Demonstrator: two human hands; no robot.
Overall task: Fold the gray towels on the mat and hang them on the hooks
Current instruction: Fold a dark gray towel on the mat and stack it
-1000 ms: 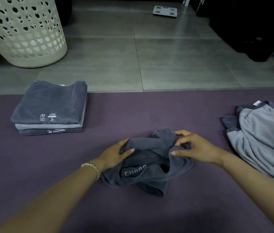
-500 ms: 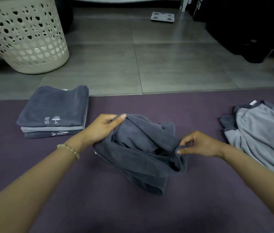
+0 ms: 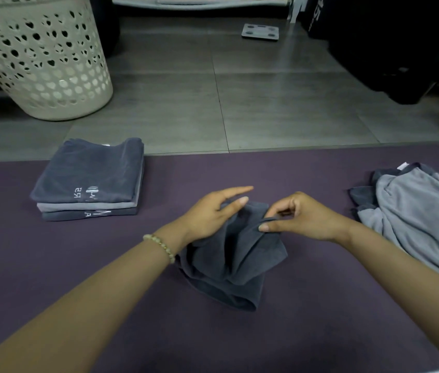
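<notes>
Pinching the crumpled dark towel mid-mat, the right hand is gripping its edge, and the left hand is resting straight-fingered against it. A folded stack is sitting done, an unfolded heap is waiting, and hanging looks unstarted.

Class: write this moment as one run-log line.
stage: folding | left hand: straight fingers on dark gray towel | right hand: pinches its edge | folded stack: mat left | unfolded pile: mat right

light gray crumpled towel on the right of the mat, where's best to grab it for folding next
Likely pinch the near-left corner of the light gray crumpled towel, coming from the left: it lies flat and free on the purple mat, while the far edge overlaps a darker gray towel.
</notes>
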